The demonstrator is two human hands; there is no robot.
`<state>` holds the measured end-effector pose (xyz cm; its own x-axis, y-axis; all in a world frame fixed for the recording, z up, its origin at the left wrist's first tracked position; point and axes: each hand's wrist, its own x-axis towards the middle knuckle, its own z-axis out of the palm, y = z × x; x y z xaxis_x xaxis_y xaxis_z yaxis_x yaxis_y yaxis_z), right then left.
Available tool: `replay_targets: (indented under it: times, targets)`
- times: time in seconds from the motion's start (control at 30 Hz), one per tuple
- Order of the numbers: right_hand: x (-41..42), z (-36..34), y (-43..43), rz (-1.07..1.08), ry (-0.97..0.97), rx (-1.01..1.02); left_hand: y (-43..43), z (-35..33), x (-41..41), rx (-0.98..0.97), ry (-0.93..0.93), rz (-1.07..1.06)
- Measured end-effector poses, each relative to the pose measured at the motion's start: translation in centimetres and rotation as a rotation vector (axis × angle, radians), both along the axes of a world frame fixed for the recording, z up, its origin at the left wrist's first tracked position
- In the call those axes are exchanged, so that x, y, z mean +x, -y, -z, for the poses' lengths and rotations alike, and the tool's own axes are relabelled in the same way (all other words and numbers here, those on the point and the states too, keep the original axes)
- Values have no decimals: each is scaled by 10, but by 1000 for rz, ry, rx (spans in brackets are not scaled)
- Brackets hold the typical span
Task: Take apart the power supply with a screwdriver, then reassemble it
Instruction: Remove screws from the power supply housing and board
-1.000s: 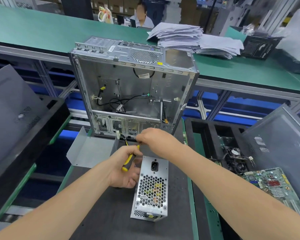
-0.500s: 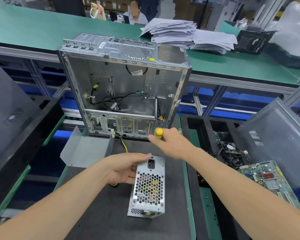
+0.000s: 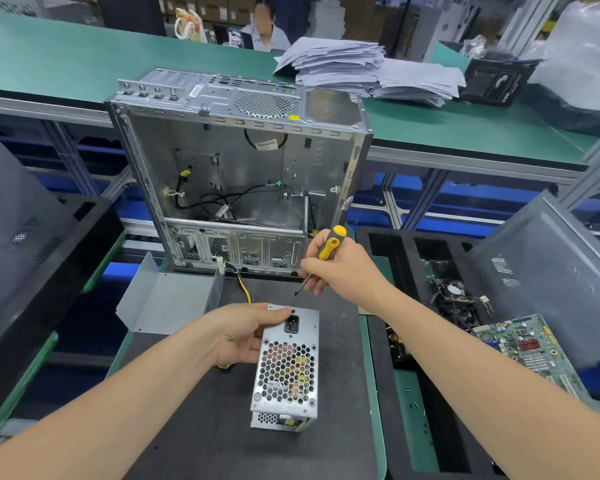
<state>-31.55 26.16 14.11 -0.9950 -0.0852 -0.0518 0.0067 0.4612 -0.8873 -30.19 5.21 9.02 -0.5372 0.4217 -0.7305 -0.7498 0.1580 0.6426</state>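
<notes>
One power supply [image 3: 288, 370]; one screwdriver [image 3: 329, 248]; one case [image 3: 302, 161]

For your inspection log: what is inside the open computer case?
Black cables and a yellow connector show inside the computer case; the bay behind its perforated panel is hidden.

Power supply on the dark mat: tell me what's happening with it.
A person's left hand grips the silver perforated metal power supply box by its far end, steadying it on the dark mat. The right hand holds a yellow-and-black-handled screwdriver, tip pointing down toward the box but not touching it. An open grey metal computer case stands behind.
</notes>
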Motion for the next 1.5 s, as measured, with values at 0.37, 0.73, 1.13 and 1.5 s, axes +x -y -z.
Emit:
replay_targets:
  times: [0.37, 0.73, 1.13, 1.5]
  targets:
    - [2, 2, 0, -3, 13, 42, -3, -6, 2, 68, 115, -56]
    - [9, -4, -3, 16, -11, 41, -3, -7, 1, 119, 168, -38]
    - [22, -11, -1, 16, -47, 53, 0, -5, 2, 178, 185, -77]
    - [25, -6, 4, 29, -42, 82, 2, -5, 3, 162, 147, -67]
